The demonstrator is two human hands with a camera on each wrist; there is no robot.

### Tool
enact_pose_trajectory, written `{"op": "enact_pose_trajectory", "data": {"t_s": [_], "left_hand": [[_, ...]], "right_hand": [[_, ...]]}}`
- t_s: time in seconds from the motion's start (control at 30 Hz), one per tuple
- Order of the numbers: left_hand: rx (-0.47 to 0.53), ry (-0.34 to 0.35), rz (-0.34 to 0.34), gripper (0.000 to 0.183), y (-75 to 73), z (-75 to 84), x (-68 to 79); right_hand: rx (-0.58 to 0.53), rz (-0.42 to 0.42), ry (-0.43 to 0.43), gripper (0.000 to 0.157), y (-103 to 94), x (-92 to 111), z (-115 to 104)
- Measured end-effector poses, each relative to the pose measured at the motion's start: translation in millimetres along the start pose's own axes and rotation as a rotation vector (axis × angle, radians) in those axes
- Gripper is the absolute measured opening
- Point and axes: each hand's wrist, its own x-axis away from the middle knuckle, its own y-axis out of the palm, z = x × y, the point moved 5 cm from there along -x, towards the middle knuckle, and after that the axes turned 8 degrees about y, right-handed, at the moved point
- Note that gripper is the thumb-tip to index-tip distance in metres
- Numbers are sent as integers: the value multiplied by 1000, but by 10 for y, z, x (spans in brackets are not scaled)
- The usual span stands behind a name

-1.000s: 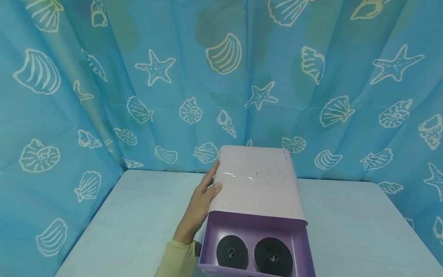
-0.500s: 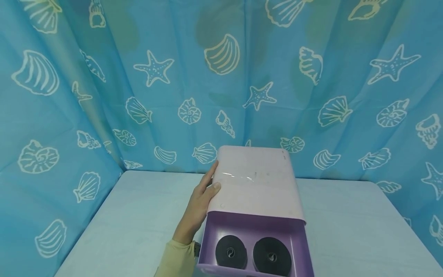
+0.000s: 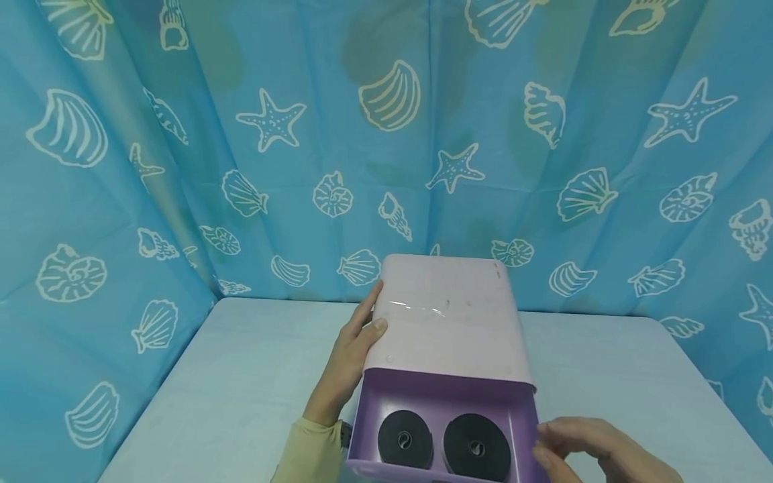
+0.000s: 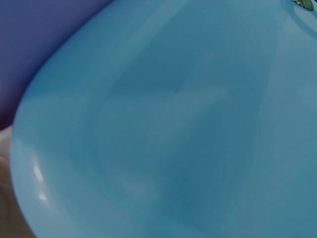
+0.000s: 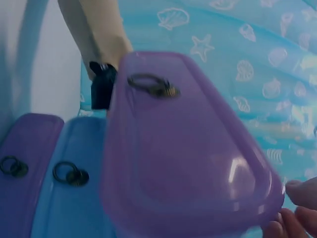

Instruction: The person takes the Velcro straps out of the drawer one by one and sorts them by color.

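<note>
A small drawer unit with a pale pink top [image 3: 453, 322] stands on the table, its purple drawer [image 3: 423, 389] pulled out. Inside, side by side, lie two black rolls of strap [image 3: 404, 439], the right one [image 3: 477, 447] slightly larger. My left hand [image 3: 347, 355] rests against the unit's left side, thumb at the top edge and index finger straight. At the drawer's right edge is my right hand [image 3: 604, 453], fingers loosely bent with nothing between them. In the right wrist view its fingertips [image 5: 292, 223] are by a corner of the purple drawer front; contact is unclear.
Blue [image 5: 74, 208] and purple [image 5: 29, 139] drawers with ring pulls show under the pulled-out one in the right wrist view. A blue shell-print curtain [image 3: 332, 134] hangs behind the table [image 3: 253, 376]. Blurred blue fills most of the left wrist view.
My right hand has come into the head view from the lower right, beside the drawer. The left hand, drawer unit and black rolls stay in place.
</note>
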Motion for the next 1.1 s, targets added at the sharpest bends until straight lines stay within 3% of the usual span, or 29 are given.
{"op": "enact_pose_trajectory", "data": {"t_s": [0.07,0.1,0.23,0.43,0.6,0.7,0.77,0.87,1.1], "left_hand": [[-5,0,-2,56,2,-3,-2],[-7,-1,-2,56,2,-4,-2],[-13,2,-1,56,-8,-8,-2],[-14,5,-3,58,-4,-18,-3],[-11,8,-3,58,-1,-7,-3],[-8,6,0,58,-3,-6,-1],[-6,2,2,58,-3,-4,1],[-3,0,3,57,1,-3,6],[4,-1,4,57,-1,-4,6]], "right_hand": [[62,34,176,48,14,-26,27],[62,14,213,49,27,-61,56],[27,-143,188,56,106,-167,212],[148,-421,259,53,207,-220,433],[144,-661,136,56,285,-283,462],[122,-769,24,56,336,-313,433],[121,-833,-5,56,365,-326,421],[143,-900,-17,59,399,-337,406],[201,-1015,45,63,453,-347,395]]}}
